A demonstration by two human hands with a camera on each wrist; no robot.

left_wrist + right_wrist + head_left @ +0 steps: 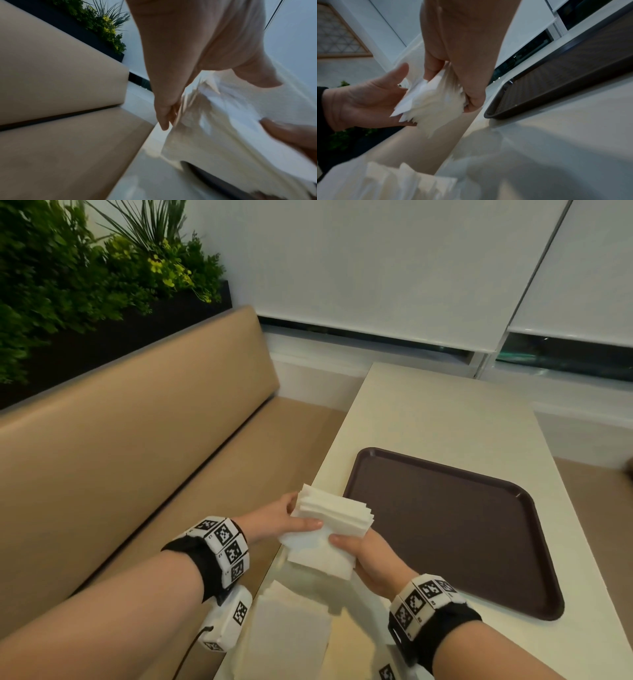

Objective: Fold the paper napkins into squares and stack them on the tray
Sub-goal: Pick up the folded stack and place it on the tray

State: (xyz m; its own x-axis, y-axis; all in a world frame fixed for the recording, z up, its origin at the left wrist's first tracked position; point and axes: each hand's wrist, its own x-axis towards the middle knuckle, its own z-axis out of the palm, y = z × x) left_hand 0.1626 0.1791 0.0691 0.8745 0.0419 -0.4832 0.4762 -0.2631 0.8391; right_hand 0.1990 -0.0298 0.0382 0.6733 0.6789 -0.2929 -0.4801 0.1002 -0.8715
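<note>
Both hands hold one thick bundle of white paper napkins [330,517] in the air, above the near edge of the pale cream table [445,412] and just beside the dark brown rectangular plastic tray [534,594], which carries no napkin yet. The left hand [274,517] has its thumb over the bundle and fingers under it; the right hand [371,559] pinches the near side. I think it is best to separate one sheet slowly, because thin paper tears and sheets cling. More loose white napkins [291,625] lie on the table nearer the person. A beige padded bench [137,440], green plants [68,268] and white window blinds [376,261] surround the place.
</note>
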